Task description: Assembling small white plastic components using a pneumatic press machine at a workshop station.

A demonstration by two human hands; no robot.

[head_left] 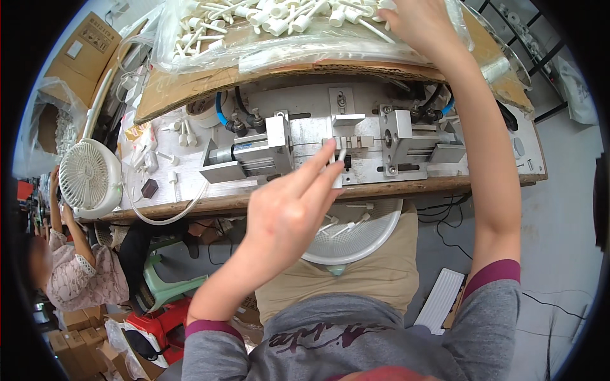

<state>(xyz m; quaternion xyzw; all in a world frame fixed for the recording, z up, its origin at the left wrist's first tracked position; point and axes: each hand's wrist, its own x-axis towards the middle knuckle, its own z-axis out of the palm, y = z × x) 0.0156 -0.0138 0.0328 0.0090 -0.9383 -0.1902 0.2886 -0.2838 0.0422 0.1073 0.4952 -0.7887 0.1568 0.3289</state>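
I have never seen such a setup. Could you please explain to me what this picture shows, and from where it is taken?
No robot is here, only a person's two bare hands, seen from above by a fisheye camera on the head; that is why straight edges look bent. The left hand seems to hold a small white plastic piece near a metal fixture block. Beside the block, two metal cylinder assemblies face each other on the workbench. The right hand reaches a heap of white pieces on clear plastic over cardboard; whether it grips one is unclear. More pieces lie in the translucent basin at the lap.
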